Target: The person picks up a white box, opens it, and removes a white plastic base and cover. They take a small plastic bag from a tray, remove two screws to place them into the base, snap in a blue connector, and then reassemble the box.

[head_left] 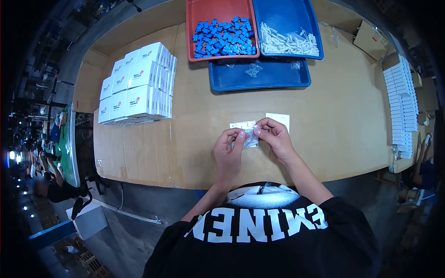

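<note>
Between my two hands, in the head view, is a small clear plastic bag, pinched near its upper edge. My left hand has thumb and fingertips closed on its left side. My right hand grips the right side the same way. What the bag contains is too small to make out. A white card or small box lies just behind the bag, partly covered by my fingers. Another flat white piece rests on the table beyond my right hand.
Stacked white boxes stand at the left. At the back are a red tray of blue parts, a blue tray of white sticks and a lower blue tray with clear bags. More white boxes are piled at right.
</note>
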Demonstrator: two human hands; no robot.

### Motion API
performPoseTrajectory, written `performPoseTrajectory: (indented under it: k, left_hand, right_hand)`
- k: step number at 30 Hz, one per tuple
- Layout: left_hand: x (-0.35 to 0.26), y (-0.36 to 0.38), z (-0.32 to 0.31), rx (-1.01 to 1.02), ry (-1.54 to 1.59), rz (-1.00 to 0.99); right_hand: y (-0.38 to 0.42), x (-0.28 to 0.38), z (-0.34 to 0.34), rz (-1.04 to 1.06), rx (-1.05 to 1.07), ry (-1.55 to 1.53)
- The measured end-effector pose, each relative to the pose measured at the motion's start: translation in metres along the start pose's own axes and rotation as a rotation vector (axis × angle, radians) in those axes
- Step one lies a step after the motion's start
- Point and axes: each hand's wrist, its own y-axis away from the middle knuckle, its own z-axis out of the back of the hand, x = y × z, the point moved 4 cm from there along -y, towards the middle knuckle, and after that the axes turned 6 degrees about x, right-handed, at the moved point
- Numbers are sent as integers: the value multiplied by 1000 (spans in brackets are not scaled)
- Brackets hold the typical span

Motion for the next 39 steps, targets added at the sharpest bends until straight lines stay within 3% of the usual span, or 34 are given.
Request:
performPoseTrajectory:
  k: [22,31,39]
  left_hand:
    - [14,2,-1,57,88,75]
    - [10,2,-1,37,-75,9]
    - [16,0,-1,46,99,84]
  right_hand:
    - [0,-7,7,61,129,148]
    - [1,-7,4,41,128,155]
    - [-2,-4,10,19,120,215]
